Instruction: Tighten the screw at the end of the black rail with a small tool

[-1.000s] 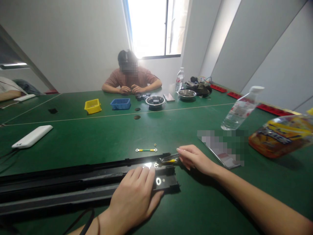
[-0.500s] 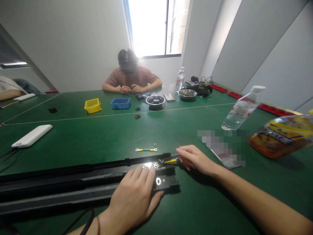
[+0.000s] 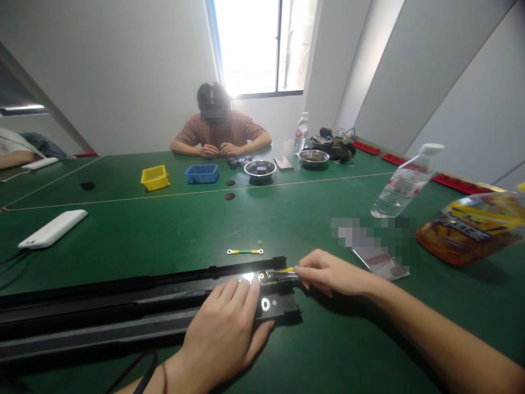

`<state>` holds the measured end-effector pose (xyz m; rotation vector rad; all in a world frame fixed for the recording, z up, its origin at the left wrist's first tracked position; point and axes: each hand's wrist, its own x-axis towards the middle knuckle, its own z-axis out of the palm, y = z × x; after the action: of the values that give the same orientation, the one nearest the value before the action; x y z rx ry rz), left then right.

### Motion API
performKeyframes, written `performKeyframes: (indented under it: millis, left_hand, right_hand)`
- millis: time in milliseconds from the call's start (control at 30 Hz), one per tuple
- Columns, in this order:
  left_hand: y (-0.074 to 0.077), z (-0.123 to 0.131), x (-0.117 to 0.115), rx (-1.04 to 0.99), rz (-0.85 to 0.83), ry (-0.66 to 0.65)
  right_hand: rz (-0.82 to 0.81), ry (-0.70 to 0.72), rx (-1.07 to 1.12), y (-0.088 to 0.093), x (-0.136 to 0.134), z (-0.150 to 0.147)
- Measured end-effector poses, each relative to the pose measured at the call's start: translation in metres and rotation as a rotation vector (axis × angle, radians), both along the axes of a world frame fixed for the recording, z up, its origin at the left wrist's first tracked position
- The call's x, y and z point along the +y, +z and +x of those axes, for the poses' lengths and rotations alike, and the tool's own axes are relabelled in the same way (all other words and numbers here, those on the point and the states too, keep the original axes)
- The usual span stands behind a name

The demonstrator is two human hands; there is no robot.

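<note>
My left hand (image 3: 227, 323) grips the near end of a long black metal rail (image 3: 174, 298), fingers on top and thumb along its near side. My right hand (image 3: 322, 271) is closed round the handle of a small silver wrench (image 3: 281, 277). The wrench's head is at a nut (image 3: 261, 276) inside the rail, just beyond my left fingertips. A yellow piece (image 3: 289, 270) shows beside the wrench, partly hidden. Behind the rail lie a green wire with yellow ring terminals (image 3: 245, 251) and a small brass-coloured nut (image 3: 260, 242).
To the right are a phone (image 3: 381, 262), a water bottle (image 3: 406, 180) and a bottle of orange liquid (image 3: 471, 227). A white power bank (image 3: 53, 229) lies left. Farther back are a yellow bin (image 3: 155, 183), a blue bin (image 3: 202, 178), metal bowls (image 3: 260, 178) and a seated person (image 3: 221, 128).
My right hand has turned the wrench handle slightly toward me, so the wrench now lies more level across the rail's end. My left hand stays on the rail.
</note>
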<state>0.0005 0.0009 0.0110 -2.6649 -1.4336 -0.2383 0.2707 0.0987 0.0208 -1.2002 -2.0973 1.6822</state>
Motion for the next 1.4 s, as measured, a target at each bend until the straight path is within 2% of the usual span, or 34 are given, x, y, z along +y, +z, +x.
performKeyframes:
  millis: [167, 800, 900, 1033, 1400]
  left_hand:
    - [0.0, -0.001, 0.0, -0.007, -0.002, -0.001]
    - [0.001, 0.0, 0.001, -0.006, 0.011, -0.007]
    - [0.001, 0.0, 0.001, -0.001, 0.013, -0.003]
    - [0.001, 0.0, 0.0, 0.001, 0.024, 0.001]
    - [0.0, 0.0, 0.002, -0.004, 0.0, 0.004]
  right_hand:
    - [-0.004, 0.008, -0.069, 0.007, -0.004, 0.0]
    - [-0.117, -0.047, 0.099, 0.0, 0.003, 0.006]
    - [-0.08, -0.139, 0.175, -0.004, 0.003, 0.005]
    - [0.065, -0.294, 0.292, -0.008, 0.002, 0.001]
    - [0.077, -0.25, 0.298, -0.011, 0.002, -0.007]
